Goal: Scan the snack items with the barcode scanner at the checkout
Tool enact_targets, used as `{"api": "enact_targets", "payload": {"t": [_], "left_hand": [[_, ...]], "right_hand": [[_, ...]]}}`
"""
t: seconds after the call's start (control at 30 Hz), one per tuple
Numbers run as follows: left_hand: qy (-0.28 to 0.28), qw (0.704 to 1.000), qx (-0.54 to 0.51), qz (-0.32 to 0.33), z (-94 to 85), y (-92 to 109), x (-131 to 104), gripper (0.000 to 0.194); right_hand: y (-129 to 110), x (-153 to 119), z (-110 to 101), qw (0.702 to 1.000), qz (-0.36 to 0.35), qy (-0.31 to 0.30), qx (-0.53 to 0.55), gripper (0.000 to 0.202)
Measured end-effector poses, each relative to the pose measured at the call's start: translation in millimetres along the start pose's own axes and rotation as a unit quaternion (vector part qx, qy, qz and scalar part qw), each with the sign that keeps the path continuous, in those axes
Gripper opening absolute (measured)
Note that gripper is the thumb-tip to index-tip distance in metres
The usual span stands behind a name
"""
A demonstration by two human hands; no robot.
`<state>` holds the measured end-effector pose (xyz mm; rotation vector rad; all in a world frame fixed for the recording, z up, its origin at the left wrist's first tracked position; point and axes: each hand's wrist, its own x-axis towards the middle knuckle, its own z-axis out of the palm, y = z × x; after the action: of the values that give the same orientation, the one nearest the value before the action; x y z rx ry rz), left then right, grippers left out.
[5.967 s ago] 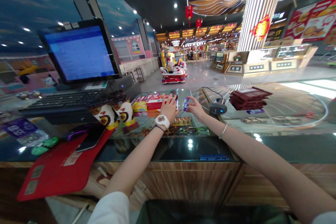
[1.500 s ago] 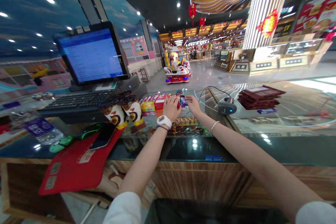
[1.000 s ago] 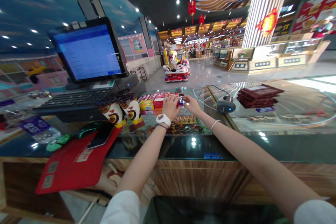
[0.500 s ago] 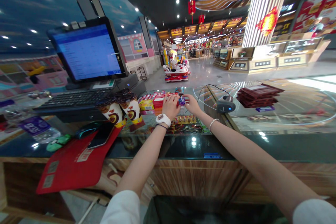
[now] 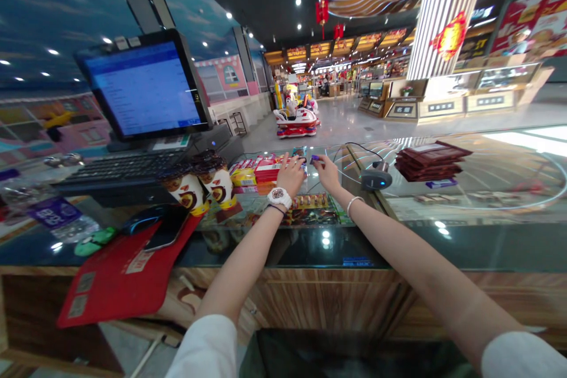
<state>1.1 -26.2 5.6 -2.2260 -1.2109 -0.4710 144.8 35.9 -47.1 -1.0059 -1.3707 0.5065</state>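
Observation:
My right hand pinches a small purple-wrapped piece between thumb and fingers, above the glass counter. To its left, my left hand has its fingers spread and lies at the right end of a row of red packs. A white watch is on the left wrist. Yellow packs adjoin the red ones. Under the glass, below the hands, shows a row of gold-coloured small items. What exactly the left fingertips touch is hidden.
Two brown-and-white snack cups stand left of the packs, before a monitor and keyboard. A phone lies on a red sheet. Right of my hands are a black scanner and stacked dark-red packets.
My hands have drawn apart, the right one moving right with the purple piece. The left fingers have spread and moved away from that piece.

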Motion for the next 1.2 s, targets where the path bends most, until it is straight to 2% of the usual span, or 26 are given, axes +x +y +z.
{"api": "enact_targets", "payload": {"t": [0.17,0.27,0.37,0.47,0.67,0.73,0.8,0.9,0.97,1.1,1.2], "left_hand": [[0.032,0.999,-0.016,-0.036,1.0,4.8,0.3,0.030],[0.042,0.997,-0.012,-0.061,-1.1,4.5,-2.6,0.030],[0.020,0.999,-0.009,-0.038,-3.2,4.7,-5.0,0.030],[-0.002,1.000,-0.018,-0.021,-4.3,6.8,-6.3,0.032],[-0.009,0.998,-0.050,-0.044,-3.6,9.4,-10.0,0.033],[-0.011,0.997,-0.053,-0.047,-3.3,9.4,-11.9,0.033],[-0.013,0.997,-0.054,-0.048,-3.3,9.4,-13.8,0.032],[-0.013,0.997,-0.057,-0.048,-3.9,9.2,-15.8,0.032],[-0.014,0.997,-0.060,-0.050,-4.5,8.5,-16.2,0.031],[-0.013,0.996,-0.069,-0.052,-5.9,4.3,-14.8,0.029],[0.005,0.995,-0.079,-0.060,-6.8,-1.3,-13.3,0.030]], "right_hand": [[1.8,2.8,2.8,0.988,0.106,0.028,0.113,0.018],[2.1,1.6,8.8,0.971,0.169,-0.004,0.170,0.014],[2.6,-0.5,13.6,0.973,0.182,-0.032,0.138,0.009],[4.0,-3.0,15.2,0.981,0.172,-0.041,0.086,0.012],[-1.2,-8.3,10.6,0.988,0.147,-0.047,-0.029,0.018],[-6.3,-9.0,6.6,0.986,0.116,-0.078,-0.096,0.024],[-11.3,-8.3,1.1,0.970,0.069,-0.137,-0.189,0.029],[-16.0,-4.0,-10.1,0.934,0.031,-0.214,-0.285,0.020],[-16.7,0.1,-19.5,0.924,0.029,-0.239,-0.298,0.019],[-14.9,4.0,-38.1,0.901,0.000,-0.298,-0.317,0.028],[-13.2,-0.4,-43.6,0.890,-0.068,-0.317,-0.320,0.044]]}}
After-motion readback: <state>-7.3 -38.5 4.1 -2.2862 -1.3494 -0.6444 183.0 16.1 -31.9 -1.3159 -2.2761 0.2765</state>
